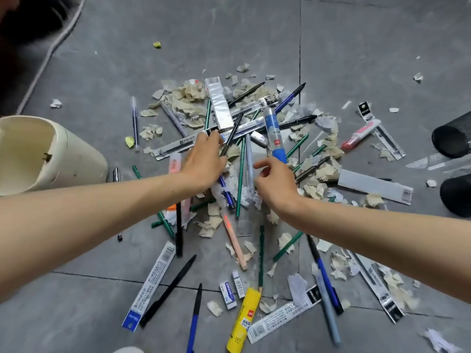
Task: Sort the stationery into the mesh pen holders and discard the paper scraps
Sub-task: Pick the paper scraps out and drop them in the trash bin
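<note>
Our left hand point(204, 159) pinches a slim black pen point(231, 132); our right hand point(275, 182) hovers loosely curled, empty, above torn beige paper scraps point(188, 98). We count two white erasers point(228, 294), one marked "ERASER", and two black mesh pen holders point(451, 141) far right.

The light is soft and even, coming from above, so my arms point(382, 240) throw only faint, smeared shadows on the grey floor point(102, 72). A silvery packet point(219, 105) in the heap catches white glare. The wide lens bows the floor's seams and stretches my arms toward the lower corners. The upper left corner is dark and unfocused.
</note>
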Demonstrator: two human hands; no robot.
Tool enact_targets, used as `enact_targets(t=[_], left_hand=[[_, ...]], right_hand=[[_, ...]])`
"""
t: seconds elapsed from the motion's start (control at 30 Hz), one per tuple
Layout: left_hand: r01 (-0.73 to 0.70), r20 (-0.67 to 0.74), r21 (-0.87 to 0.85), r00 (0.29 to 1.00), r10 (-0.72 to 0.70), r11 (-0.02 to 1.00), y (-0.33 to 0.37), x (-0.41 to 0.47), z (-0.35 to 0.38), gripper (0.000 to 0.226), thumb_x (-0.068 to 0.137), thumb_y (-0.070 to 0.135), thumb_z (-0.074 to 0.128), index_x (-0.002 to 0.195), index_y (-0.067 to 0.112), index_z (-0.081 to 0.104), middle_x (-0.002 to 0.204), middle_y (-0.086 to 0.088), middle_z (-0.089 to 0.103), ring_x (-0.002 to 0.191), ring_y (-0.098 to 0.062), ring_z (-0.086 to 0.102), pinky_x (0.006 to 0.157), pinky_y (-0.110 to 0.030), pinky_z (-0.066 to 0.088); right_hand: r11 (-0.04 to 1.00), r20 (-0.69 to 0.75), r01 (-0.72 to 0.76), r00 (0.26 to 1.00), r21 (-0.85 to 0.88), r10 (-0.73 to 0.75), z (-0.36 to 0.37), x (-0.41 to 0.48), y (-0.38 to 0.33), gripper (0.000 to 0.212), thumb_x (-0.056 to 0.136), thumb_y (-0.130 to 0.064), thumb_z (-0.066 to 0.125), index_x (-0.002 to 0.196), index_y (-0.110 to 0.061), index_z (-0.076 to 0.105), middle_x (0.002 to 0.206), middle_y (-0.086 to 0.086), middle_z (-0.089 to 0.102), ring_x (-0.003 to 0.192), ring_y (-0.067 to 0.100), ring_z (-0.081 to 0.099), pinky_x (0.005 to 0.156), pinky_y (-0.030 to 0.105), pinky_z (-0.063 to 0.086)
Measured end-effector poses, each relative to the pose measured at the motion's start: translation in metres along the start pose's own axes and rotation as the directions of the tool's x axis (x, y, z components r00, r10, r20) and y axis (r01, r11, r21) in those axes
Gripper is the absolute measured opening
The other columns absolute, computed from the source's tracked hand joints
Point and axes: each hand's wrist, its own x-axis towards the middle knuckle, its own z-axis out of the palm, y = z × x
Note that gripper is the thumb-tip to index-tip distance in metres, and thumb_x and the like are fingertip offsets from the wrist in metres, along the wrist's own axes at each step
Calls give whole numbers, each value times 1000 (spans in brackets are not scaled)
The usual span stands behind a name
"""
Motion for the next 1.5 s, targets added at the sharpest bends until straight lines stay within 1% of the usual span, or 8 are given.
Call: enact_targets(t=[0.3, 0.57, 0.7, 0.9, 1.0, 1.17, 1.37, 1.5], left_hand=[[-58, 36, 21, 998, 58, 998, 4, -31, 16, 14, 92, 15, 55, 106, 13, 57, 105, -5, 56, 94, -22, 57, 83, -36, 47], [-359, 448, 335, 874, 188, 871, 46, -13, -4, 41, 87, 10, 52, 127, 15, 43, 120, -7, 41, 97, -25, 52, 82, -37, 47], [-287, 383, 140, 898, 216, 948, 68, -58, 56, 37, 85, 14, 55, 121, 12, 44, 118, -8, 42, 99, -28, 50, 84, -39, 46], [-244, 250, 122, 946, 208, 962, 66, -91, 102, 33, 84, 8, 53, 115, 10, 42, 117, -10, 31, 108, -31, 40, 81, -38, 43], [-385, 286, -31, 881, 377, 922, 68, -90, 102, 24, 86, 6, 48, 109, 14, 47, 99, -1, 32, 89, -25, 48, 69, -34, 43], [-320, -16, 47, 947, 321, 946, 64, -71, 90, 18, 94, 15, 43, 111, 15, 47, 103, -3, 43, 78, -20, 49, 62, -33, 42], [-350, -16, 172, 934, 358, 921, 71, -44, 92, 19, 94, 30, 51, 92, 18, 37, 93, -1, 43, 73, -17, 42, 59, -30, 34], [-324, 9, 266, 943, 334, 908, 84, -37, 97, 10, 93, 18, 52, 98, 12, 47, 100, -6, 48, 73, -19, 40, 60, -32, 31]], right_hand=[[936, -3, 185, 981, -298, -195, -52, -9, 41, 35, 79, 4, 50, 103, -22, 58, 104, 3, 50, 83, 14, 51, 66, 23, 40], [771, 47, 159, 985, -616, -166, -86, -28, 62, 52, 80, -33, 63, 126, -18, 42, 125, 6, 43, 109, 24, 44, 89, 35, 40], [719, 45, 130, 990, -683, -136, -77, -32, 78, 78, 75, -53, 66, 136, -19, 31, 131, 8, 38, 119, 27, 35, 96, 37, 32], [728, 68, 139, 990, -671, -126, -72, -20, 81, 90, 74, -47, 71, 142, -12, 23, 141, 14, 26, 127, 32, 31, 104, 43, 30], [773, 133, 212, 977, -598, -165, -71, -18, 79, 76, 73, -29, 72, 136, -11, 33, 139, 12, 25, 122, 31, 39, 101, 43, 41], [831, 182, 271, 961, -486, -207, -71, -21, 83, 59, 78, -28, 67, 129, -12, 43, 125, 5, 36, 109, 21, 48, 94, 39, 46], [863, -47, 267, 948, -428, -316, -93, -18, 83, 36, 82, -8, 50, 116, -17, 57, 117, 0, 61, 106, 17, 57, 90, 39, 49], [665, -4, 250, 935, -704, -355, -115, 8, 90, 25, 89, -6, 47, 109, -14, 60, 110, 3, 61, 105, 23, 52, 76, 37, 46]])
